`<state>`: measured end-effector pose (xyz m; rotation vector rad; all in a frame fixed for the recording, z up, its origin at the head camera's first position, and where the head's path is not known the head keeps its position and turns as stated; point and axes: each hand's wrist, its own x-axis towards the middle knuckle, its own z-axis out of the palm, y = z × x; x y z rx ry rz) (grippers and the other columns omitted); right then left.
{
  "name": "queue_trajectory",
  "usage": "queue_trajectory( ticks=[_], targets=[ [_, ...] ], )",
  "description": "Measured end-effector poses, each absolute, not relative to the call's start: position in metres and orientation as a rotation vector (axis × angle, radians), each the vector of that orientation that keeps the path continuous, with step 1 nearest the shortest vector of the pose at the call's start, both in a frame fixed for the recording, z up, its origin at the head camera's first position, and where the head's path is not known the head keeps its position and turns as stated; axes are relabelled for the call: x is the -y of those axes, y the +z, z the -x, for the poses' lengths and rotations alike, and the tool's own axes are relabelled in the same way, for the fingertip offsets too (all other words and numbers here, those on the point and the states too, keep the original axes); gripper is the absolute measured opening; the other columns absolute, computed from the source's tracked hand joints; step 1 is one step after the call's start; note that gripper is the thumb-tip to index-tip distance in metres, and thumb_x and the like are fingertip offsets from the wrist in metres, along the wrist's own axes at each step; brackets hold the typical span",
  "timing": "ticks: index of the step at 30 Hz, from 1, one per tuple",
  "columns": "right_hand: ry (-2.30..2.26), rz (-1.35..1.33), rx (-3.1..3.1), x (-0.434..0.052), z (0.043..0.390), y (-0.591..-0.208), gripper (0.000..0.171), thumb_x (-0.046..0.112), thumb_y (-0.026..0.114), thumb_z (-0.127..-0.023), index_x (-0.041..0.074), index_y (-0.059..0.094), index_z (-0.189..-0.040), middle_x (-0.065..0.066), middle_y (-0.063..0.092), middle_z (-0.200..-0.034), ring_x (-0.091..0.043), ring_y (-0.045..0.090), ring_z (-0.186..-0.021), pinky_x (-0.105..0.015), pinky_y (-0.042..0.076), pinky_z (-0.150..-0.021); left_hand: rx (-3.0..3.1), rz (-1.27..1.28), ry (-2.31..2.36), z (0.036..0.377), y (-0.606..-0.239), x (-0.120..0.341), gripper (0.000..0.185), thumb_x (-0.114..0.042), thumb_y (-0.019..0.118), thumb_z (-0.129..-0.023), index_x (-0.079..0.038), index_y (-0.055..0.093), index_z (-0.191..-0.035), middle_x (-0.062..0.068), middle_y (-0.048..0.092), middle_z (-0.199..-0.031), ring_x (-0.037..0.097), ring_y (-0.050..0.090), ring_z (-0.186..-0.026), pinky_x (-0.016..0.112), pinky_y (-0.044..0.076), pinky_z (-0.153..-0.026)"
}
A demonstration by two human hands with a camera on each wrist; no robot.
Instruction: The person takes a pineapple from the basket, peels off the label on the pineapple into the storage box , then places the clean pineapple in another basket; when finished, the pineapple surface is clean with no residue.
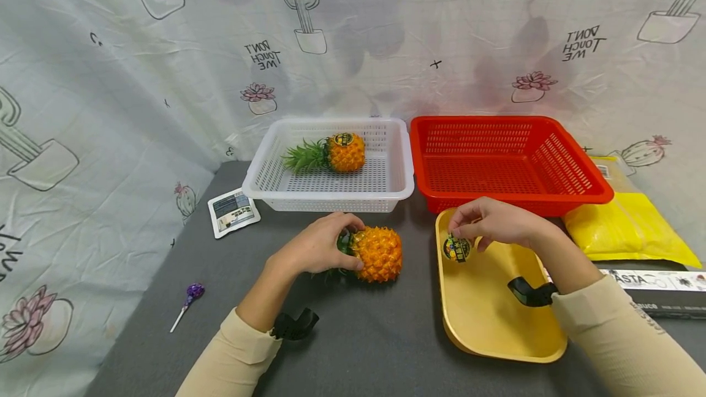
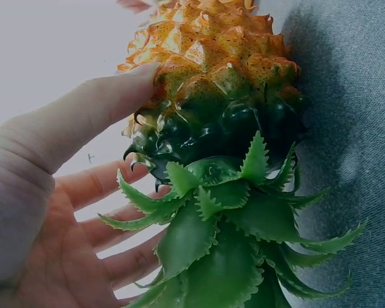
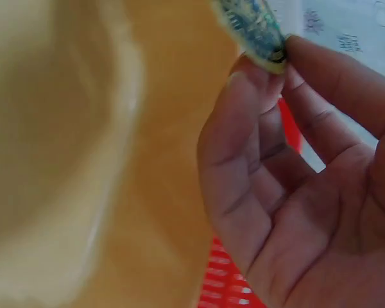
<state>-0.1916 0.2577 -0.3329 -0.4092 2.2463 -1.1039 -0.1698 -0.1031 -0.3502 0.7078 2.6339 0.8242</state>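
On the dark tabletop lies an orange toy pineapple (image 1: 382,254) with green leaves (image 2: 221,237). My left hand (image 1: 322,245) grips it near the leafy end, thumb on one side and fingers on the other. In the left wrist view the thumb presses its spiky skin, while the fingertips are partly hidden behind it. Over the far left part of a yellow tray (image 1: 496,317), my right hand (image 1: 496,223) pinches a round, dark, printed sticker (image 1: 456,249) by its edge. The right wrist view shows this sticker (image 3: 253,29) between thumb and fingertips.
A second pineapple (image 1: 349,155) bearing a round label lies in the white basket (image 1: 331,195). Right of that stands a red basket (image 1: 513,198). A yellow packet (image 1: 629,225) and a pasta sauce box (image 1: 662,299) are at right; a white sachet (image 1: 234,212) and lollipop (image 1: 195,291) at left.
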Motion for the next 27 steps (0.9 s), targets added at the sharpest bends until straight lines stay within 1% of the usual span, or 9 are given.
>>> queue_trajectory(
  ticks=[5, 10, 18, 23, 27],
  targets=[
    [-1.067, 0.395, -2.281, -0.258, 0.193, -0.347, 0.014, 0.015, 0.067, -0.099, 0.003, 0.07, -0.107, -0.006, 0.064, -0.091, -0.022, 0.06, -0.079, -0.038, 0.059, -0.071, -2.636, -0.716, 0.824, 0.17, -0.35, 0.103, 0.062, -0.033, 0.089, -0.08, -0.016, 0.063, -0.134, 0.002, 0.062, -0.13, 0.026, 0.059, -0.125, 0.046, 0.048, -0.107],
    [-1.028, 0.371, -2.339, -0.256, 0.193, -0.358, 0.011, 0.01, 0.065, -0.099, 0.002, 0.068, -0.105, -0.007, 0.065, -0.093, -0.022, 0.062, -0.077, -0.038, 0.059, -0.069, -2.64, -0.721, 0.82, 0.17, -0.351, 0.103, 0.063, -0.033, 0.089, -0.079, -0.016, 0.063, -0.134, 0.002, 0.062, -0.13, 0.026, 0.059, -0.125, 0.046, 0.047, -0.108],
    [-1.012, 0.366, -2.448, -0.254, 0.191, -0.373, 0.005, 0.004, 0.066, -0.096, 0.001, 0.068, -0.099, -0.007, 0.067, -0.087, -0.02, 0.065, -0.069, -0.039, 0.058, -0.062, -2.644, -0.731, 0.817, 0.169, -0.352, 0.104, 0.062, -0.033, 0.088, -0.08, -0.015, 0.063, -0.134, 0.004, 0.061, -0.13, 0.028, 0.059, -0.126, 0.047, 0.047, -0.107],
    [-0.989, 0.377, -2.496, -0.255, 0.191, -0.376, 0.004, 0.004, 0.067, -0.094, 0.001, 0.069, -0.097, -0.006, 0.068, -0.086, -0.021, 0.065, -0.068, -0.039, 0.058, -0.06, -2.648, -0.733, 0.821, 0.168, -0.352, 0.104, 0.062, -0.033, 0.088, -0.08, -0.015, 0.063, -0.134, 0.004, 0.061, -0.13, 0.028, 0.059, -0.126, 0.047, 0.047, -0.107],
    [-0.972, 0.375, -2.504, -0.256, 0.19, -0.376, 0.006, 0.006, 0.07, -0.093, 0.002, 0.07, -0.098, -0.006, 0.068, -0.086, -0.02, 0.064, -0.07, -0.039, 0.057, -0.061, -2.648, -0.737, 0.824, 0.168, -0.353, 0.104, 0.062, -0.033, 0.088, -0.08, -0.015, 0.063, -0.134, 0.004, 0.061, -0.13, 0.028, 0.059, -0.126, 0.047, 0.047, -0.107]
  ],
)
